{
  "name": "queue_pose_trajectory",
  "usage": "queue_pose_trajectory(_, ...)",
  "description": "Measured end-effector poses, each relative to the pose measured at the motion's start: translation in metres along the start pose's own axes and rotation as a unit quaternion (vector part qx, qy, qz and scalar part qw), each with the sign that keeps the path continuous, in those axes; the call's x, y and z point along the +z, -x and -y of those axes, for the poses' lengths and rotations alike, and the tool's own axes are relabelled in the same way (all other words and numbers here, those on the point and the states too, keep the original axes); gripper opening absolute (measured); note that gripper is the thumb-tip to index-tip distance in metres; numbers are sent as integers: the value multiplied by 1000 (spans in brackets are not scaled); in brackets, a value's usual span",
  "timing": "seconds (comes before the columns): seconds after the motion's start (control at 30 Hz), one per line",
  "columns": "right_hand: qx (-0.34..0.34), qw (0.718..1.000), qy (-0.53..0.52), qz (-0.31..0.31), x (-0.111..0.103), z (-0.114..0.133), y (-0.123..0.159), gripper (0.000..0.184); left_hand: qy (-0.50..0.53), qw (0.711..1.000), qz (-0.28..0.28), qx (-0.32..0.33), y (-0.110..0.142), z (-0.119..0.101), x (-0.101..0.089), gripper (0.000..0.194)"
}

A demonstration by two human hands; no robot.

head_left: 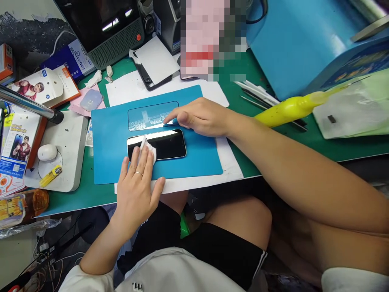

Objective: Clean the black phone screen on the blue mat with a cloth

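A phone with a dark screen [167, 145] lies face up on a blue mat [197, 162]. My left hand [136, 178] rests over its left end, fingers stretched out and pressing a crumpled white tissue [150, 152] against the screen. Just beyond the phone lies a clear, black-edged glass screen protector [146, 115]. Over that protector's right end, my right hand [202, 117] has its index finger extended, thumb apart, other fingers partly hidden. Its fingertip is at the glass; whether it touches cannot be made out. Nothing shows in its grip.
Left of the mat, a white pad [73, 150] holds an earbud case [47, 153] and a yellow lighter [51, 176]. Behind stand a dark-screened device [103, 24] and a phone case under white card [156, 56]. A yellow bottle [285, 110] lies beyond my right forearm.
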State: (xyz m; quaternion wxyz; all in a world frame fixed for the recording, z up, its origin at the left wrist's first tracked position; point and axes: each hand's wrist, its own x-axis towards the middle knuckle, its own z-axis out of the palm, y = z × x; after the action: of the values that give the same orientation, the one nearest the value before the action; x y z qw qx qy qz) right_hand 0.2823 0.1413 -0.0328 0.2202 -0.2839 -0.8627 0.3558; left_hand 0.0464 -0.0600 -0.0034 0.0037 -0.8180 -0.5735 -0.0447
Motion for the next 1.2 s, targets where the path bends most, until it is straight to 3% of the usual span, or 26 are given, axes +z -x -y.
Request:
queue_pose_trajectory(0.3, -8, 1000, 4, -1, 0, -2, -1, 91, 20, 998, 22, 52, -42, -38, 10, 65)
queue_pose_trajectory(0.6, -5, 1000, -27, -14, 0, 1, -1, 102, 18, 997, 80, 1, -78, -60, 4, 78)
queue_pose_trajectory(0.73, -9, 1000, -21, -10, -2, 4, 0, 103, 20, 996, 76, -29, -75, -42, -2, 77)
queue_pose_trajectory(1.0, -11, 1000, -8, -24, 0, 1, -2, 96, -5, 992, 79, -97, -42, 25, -16, 67)
queue_pose_trajectory(1.2, -17, 1000, -10, -16, -2, 2, -3, 95, -8, 994, 49, -102, -12, 40, -12, 64)
